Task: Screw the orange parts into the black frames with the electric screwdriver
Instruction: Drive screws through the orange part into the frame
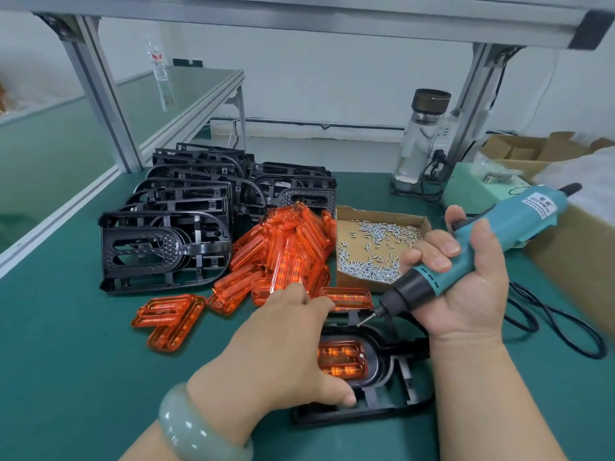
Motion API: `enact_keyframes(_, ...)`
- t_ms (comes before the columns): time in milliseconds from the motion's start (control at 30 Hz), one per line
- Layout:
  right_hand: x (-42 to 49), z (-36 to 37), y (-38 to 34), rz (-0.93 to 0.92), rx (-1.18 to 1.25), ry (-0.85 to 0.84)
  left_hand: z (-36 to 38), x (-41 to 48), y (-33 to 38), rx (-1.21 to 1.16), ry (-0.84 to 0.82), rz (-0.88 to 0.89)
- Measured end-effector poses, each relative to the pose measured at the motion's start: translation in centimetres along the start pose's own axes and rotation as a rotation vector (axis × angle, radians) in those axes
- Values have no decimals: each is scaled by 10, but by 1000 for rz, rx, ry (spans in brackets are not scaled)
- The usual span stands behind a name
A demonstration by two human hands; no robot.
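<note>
The black frame [382, 404], an orange part [342, 361] seated inside, lay on the counter [83, 361]. It seemed light, stiff plastic, best held down at its rim. The left hand [283, 347] rested on it with relaxed fingers; the right hand [466, 294] gripped the electric screwdriver [519, 221].

Open tabletop [56, 344] extends across the front left, bounded by two loose orange parts [169, 322]. The stacked black frames [166, 241] obstruct the rear left. The orange parts pile [286, 251] and the screw box [376, 247], just beside it, close the centre. At right, a black cable [535, 322] loops over the tabletop near a cardboard box [572, 261].
</note>
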State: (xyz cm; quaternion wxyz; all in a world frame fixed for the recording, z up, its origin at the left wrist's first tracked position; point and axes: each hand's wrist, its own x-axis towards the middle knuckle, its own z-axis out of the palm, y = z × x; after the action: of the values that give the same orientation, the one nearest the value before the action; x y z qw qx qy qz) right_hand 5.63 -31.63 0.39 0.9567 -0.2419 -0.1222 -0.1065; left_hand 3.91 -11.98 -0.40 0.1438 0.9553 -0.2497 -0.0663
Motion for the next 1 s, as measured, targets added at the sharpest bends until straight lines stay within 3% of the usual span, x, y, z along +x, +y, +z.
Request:
enact_keyframes(167,1,-4,-5,-25,38,18,-1,6,7,-77,-50,-22)
enact_keyframes(333,1,-9,-6,-60,20,77,2,7,9,-145,81,22)
enact_keyframes(500,1,-8,-10,-49,32,16,2,-5,2,-157,120,8)
enact_keyframes(600,2,-10,-12,-14,184,-69,-6,-18,-9,-150,204,-23)
enact_keyframes(733,4,-14,-9,115,378,-196,-29,-41,-38,-154,329,-145)
enact_keyframes(1000,9,-22,4,287,395,-298,-87,-75,-140,-77,773,-602)
